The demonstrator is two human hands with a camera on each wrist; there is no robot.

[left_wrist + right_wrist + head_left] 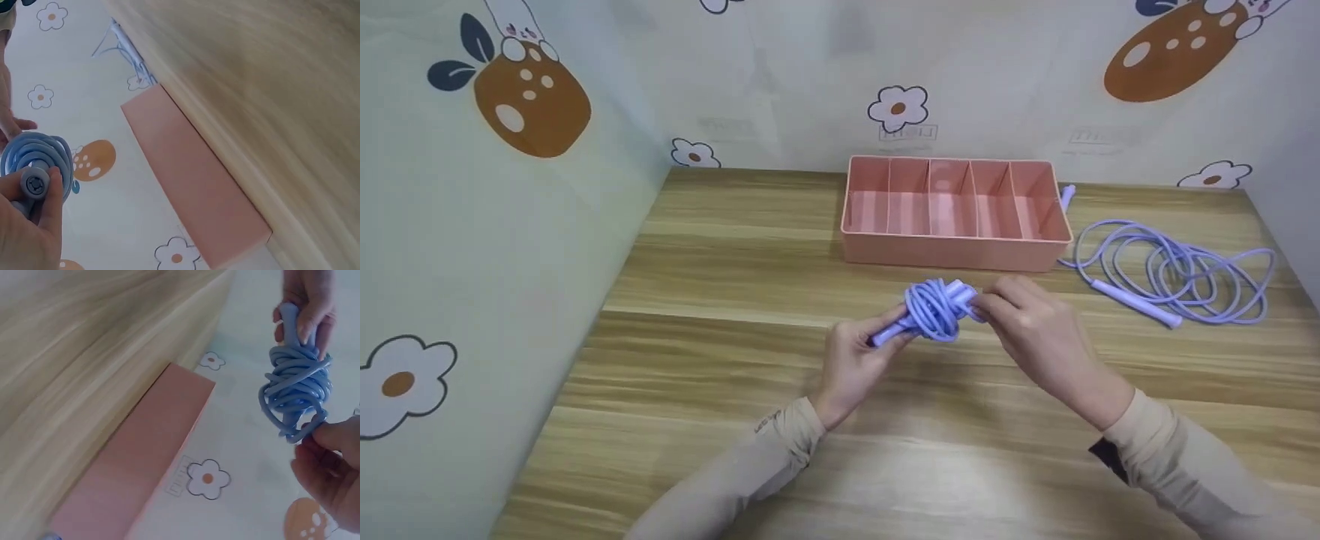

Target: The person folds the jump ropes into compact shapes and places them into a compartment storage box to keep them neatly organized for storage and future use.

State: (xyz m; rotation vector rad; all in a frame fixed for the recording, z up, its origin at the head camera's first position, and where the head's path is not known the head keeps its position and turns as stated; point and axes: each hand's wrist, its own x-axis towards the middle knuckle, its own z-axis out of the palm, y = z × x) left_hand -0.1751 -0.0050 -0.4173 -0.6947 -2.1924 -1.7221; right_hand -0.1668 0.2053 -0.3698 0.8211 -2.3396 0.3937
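A blue-violet jump rope [934,311] is wound in a bundle around its own two handles, held up over the table in front of the box. My left hand [855,360] grips the handle ends at the bundle's left; in the left wrist view a round handle end [35,183] shows between thumb and finger. At the other end my right hand [1035,337] pinches a strand of the cord, seen in the right wrist view as a loop [306,430] between thumb and fingertips [323,433].
A pink box [956,253] with several upright compartments stands at the back of the wooden table [720,360]. To its right lies a second jump rope [1185,274], loosely coiled, one handle [1136,302] in front and another partly hidden behind the box. Patterned walls enclose the table.
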